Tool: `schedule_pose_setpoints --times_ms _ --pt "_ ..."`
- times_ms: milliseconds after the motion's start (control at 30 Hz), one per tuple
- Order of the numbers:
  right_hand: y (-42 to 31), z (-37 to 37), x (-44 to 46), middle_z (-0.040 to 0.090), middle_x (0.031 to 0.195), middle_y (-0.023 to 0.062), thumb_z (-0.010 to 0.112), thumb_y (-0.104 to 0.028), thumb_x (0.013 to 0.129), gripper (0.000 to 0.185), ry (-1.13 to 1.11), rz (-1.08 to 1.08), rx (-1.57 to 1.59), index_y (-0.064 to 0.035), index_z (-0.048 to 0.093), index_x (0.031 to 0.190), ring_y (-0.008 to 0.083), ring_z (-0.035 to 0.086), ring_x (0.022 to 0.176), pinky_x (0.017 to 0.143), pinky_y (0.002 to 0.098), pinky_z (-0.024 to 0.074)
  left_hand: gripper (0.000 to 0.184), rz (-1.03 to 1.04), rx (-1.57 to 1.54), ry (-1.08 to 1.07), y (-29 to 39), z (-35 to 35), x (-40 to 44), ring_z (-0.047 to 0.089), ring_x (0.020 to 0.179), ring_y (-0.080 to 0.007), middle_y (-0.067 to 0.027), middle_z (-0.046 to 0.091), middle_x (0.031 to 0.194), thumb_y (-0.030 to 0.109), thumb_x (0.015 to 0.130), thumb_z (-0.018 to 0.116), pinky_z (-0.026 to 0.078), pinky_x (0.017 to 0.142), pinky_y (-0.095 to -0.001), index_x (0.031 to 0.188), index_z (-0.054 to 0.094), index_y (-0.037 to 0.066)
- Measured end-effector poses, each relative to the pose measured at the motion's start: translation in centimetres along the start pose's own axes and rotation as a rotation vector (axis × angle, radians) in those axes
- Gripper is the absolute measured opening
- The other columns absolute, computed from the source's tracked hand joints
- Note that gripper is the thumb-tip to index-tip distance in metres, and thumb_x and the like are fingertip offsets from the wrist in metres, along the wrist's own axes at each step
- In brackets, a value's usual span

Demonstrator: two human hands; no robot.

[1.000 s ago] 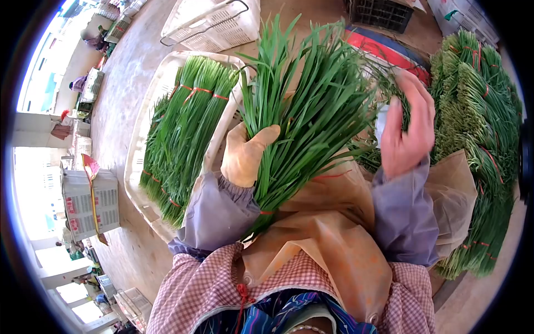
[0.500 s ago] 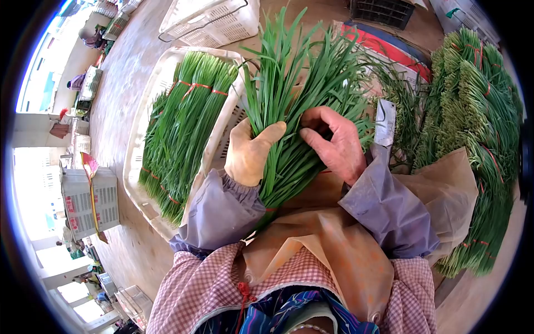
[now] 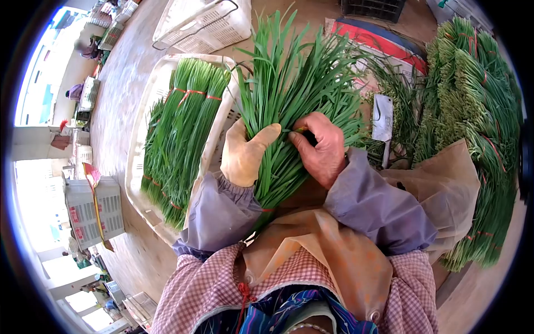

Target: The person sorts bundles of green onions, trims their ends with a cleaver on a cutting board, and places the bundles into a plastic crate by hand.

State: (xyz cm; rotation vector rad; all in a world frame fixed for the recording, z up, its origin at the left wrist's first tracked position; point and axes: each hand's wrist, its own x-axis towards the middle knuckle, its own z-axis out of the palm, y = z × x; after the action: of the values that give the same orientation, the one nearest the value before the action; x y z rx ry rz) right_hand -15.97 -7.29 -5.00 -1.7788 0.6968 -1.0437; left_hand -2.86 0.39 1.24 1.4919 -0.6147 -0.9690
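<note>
A loose bunch of long green garlic chives [image 3: 286,100] lies across my lap, leaf tips pointing away from me. My left hand [image 3: 243,157], in a pale yellow glove, is wrapped around the bunch's left side with the thumb on top. My right hand [image 3: 324,149] is closed, its thumb and forefinger pinched on leaves at the middle of the bunch. Part of a red band [image 3: 267,210] shows low on the stems. Beneath the chives, a brown apron [image 3: 317,239] covers my lap. The far sides of the leaves are hidden behind my hands.
To the left, a white crate [image 3: 132,181] holds banded chive bundles [image 3: 186,128]. A metal blade with a handle [image 3: 382,118] lies right of my hands, near loose leaves [image 3: 409,103]. A tall chive stack [image 3: 473,106] stands at far right. Another white crate [image 3: 206,28] sits ahead.
My right hand has moved slightly left, closer to my left hand, and its fingers have closed further on the leaves. The view has shifted a little. My left hand keeps its hold.
</note>
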Motion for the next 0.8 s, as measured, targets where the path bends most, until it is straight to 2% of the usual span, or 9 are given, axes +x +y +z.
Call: schedule_pose_setpoints --times_ms 33,100,133,267,333,400,533,600,800 --pt "0.3 0.4 0.3 0.062 0.076 0.0125 0.071 -0.005 0.080 0.014 0.146 -0.080 0.026 0.0008 0.061 0.089 0.0270 0.060 0.069 0.063 0.0335 0.0474 0.028 0.011 0.059 -0.002 0.2 0.0 0.1 0.064 0.084 -0.0145 -0.0089 0.069 0.098 0.009 0.087 0.067 0.051 0.078 -0.0294 0.111 0.065 -0.004" --pt "0.7 -1.7 1.6 0.064 0.072 0.0106 0.067 -0.008 0.087 0.011 0.243 0.372 0.205 0.0013 0.062 0.090 0.0177 0.061 0.063 0.059 0.0304 0.0474 0.032 0.054 0.213 -0.027 0.9 0.1 -0.1 0.064 0.087 -0.0151 -0.0091 0.069 0.100 0.012 0.087 0.069 0.051 0.082 -0.0299 0.115 0.063 -0.005" --pt "2.6 -3.0 2.2 0.066 0.071 0.0075 0.063 -0.012 0.092 0.013 0.313 0.384 0.230 0.0006 0.064 0.090 0.0102 0.059 0.062 0.057 0.0277 0.0471 0.035 0.076 0.272 -0.038 1.2 0.2 -0.3 0.063 0.089 -0.0154 -0.0093 0.069 0.102 0.013 0.087 0.070 0.050 0.084 -0.0301 0.116 0.062 -0.005" --pt "6.1 -12.1 3.5 0.064 0.071 0.0030 0.062 -0.028 0.097 0.030 0.467 0.448 0.211 -0.0032 0.067 0.082 0.0087 0.054 0.058 0.055 0.0260 0.0435 0.062 0.192 0.306 -0.158 1.8 0.9 -0.4 0.062 0.105 -0.0190 -0.0127 0.065 0.116 0.017 0.083 0.078 0.048 0.094 -0.0330 0.132 0.048 -0.006" --pt "6.7 -15.8 3.2 0.066 0.076 0.0061 0.066 -0.025 0.091 0.024 0.459 0.308 -0.341 -0.0017 0.067 0.086 0.0161 0.060 0.071 0.065 0.0329 0.0472 0.069 0.247 0.325 -0.177 -0.1 0.4 0.4 0.061 0.108 -0.0206 -0.0143 0.064 0.119 0.018 0.081 0.080 0.048 0.096 -0.0345 0.134 0.045 -0.006" --pt "4.4 -14.9 3.2 0.066 0.087 0.0080 0.069 -0.021 0.086 0.021 0.650 -0.117 -0.712 -0.0030 0.067 0.096 0.0253 0.062 0.083 0.078 0.0375 0.0483 0.074 0.320 0.528 -0.147 0.4 0.3 0.7 0.060 0.113 -0.0213 -0.0153 0.063 0.121 0.019 0.079 0.081 0.048 0.097 -0.0360 0.137 0.043 -0.005" --pt "-2.2 -9.0 2.1 0.064 0.093 0.0089 0.068 -0.009 0.083 0.018 0.096 -0.680 -0.583 -0.0060 0.064 0.100 0.0326 0.061 0.089 0.089 0.0428 0.0473 0.064 0.347 0.722 -0.134 1.6 0.7 1.6 0.064 0.105 -0.0194 -0.0127 0.066 0.116 0.012 0.080 0.079 0.050 0.094 -0.0343 0.134 0.047 -0.002" --pt "-1.0 -5.1 2.0 0.064 0.091 0.0085 0.068 -0.003 0.079 0.019 -0.021 -0.714 -0.424 -0.0051 0.063 0.097 0.0311 0.061 0.088 0.087 0.0434 0.0485 0.059 0.251 0.516 -0.203 1.3 0.2 2.2 0.064 0.103 -0.0186 -0.0119 0.066 0.115 0.008 0.082 0.077 0.051 0.093 -0.0332 0.132 0.048 -0.003" --pt "0.4 -4.0 1.4 0.066 0.086 0.0090 0.067 -0.006 0.088 0.022 0.009 0.038 0.111 0.0008 0.063 0.108 0.0173 0.064 0.081 0.077 0.0320 0.0513 0.056 0.094 0.224 -0.220 1.0 0.2 1.5 0.064 0.101 -0.0173 -0.0114 0.066 0.116 0.006 0.082 0.077 0.052 0.091 -0.0322 0.130 0.050 -0.005"
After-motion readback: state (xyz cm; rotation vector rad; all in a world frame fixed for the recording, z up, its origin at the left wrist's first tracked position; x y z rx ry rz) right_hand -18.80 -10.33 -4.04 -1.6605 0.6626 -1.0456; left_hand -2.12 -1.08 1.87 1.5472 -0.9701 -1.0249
